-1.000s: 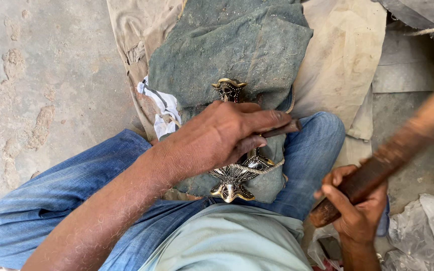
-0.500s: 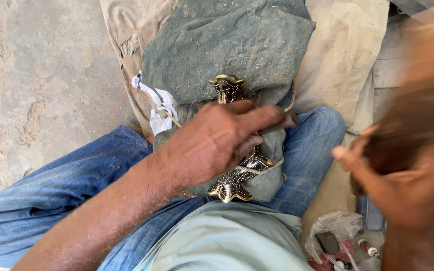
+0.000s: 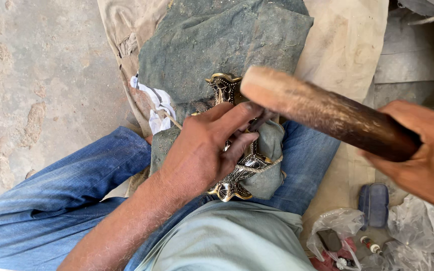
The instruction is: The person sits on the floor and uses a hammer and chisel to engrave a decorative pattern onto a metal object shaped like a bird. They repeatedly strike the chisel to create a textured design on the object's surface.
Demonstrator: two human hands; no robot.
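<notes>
An ornate brass and silver metal piece (image 3: 225, 88) lies on a grey-green cloth (image 3: 217, 45) across my lap, partly wrapped in cloth and bound with cord. My left hand (image 3: 202, 150) rests on its middle, fingers pinched on a small dark tool (image 3: 263, 119) set against the metal. My right hand (image 3: 420, 150) grips a wooden mallet (image 3: 322, 111) whose pale round end hangs just above the left fingers and the tool.
A beige cloth (image 3: 347, 45) covers the concrete floor (image 3: 31, 75). At the lower right lie clear plastic bags (image 3: 337, 228), a dark blue pouch (image 3: 373, 203) and small items. My jeans-clad legs (image 3: 61, 200) spread to both sides.
The right hand has swung the mallet from the lower right up and over, so its head now sits above the tool. The left hand has stayed on the metal piece.
</notes>
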